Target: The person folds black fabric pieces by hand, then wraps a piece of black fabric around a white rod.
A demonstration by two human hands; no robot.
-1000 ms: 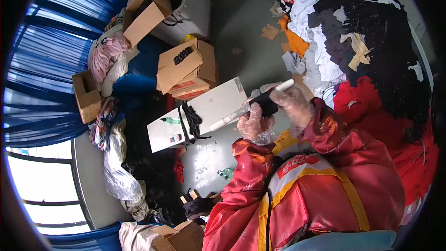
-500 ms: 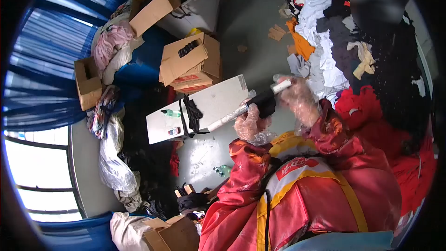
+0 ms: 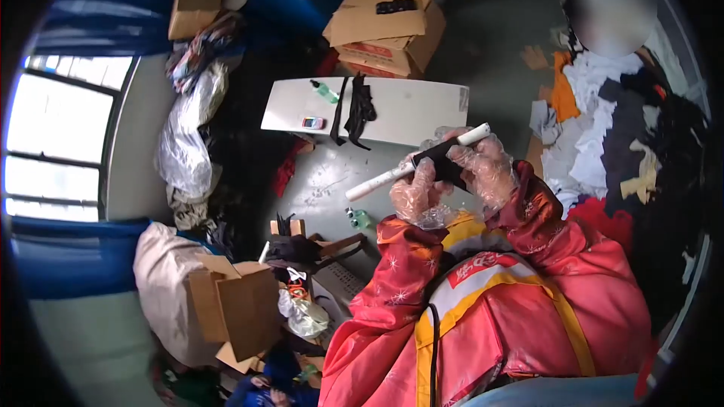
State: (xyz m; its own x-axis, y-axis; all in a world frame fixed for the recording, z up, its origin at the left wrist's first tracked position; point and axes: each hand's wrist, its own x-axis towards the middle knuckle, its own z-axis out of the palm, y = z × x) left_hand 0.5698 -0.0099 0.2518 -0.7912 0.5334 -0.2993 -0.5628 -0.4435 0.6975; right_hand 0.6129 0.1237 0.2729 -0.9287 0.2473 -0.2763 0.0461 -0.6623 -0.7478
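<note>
Right hand (image 3: 489, 172) lowered, grasping black cloth (image 3: 443, 163), left hand (image 3: 415, 194) gripping its other side, white rod (image 3: 381, 181) slanting through it

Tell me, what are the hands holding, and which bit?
A white stick with black cloth on it, held at the cloth, between the stick's two bare ends.

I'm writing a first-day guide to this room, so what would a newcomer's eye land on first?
Probably the slim white rod with black cloth over part of it, near the centre, held in the person's plastic-covered left grip and right grip. Next, perhaps, the shiny red clothing with yellow bands at lower right, then the sprawling heap of mixed-colour fabric along the right side.
</note>
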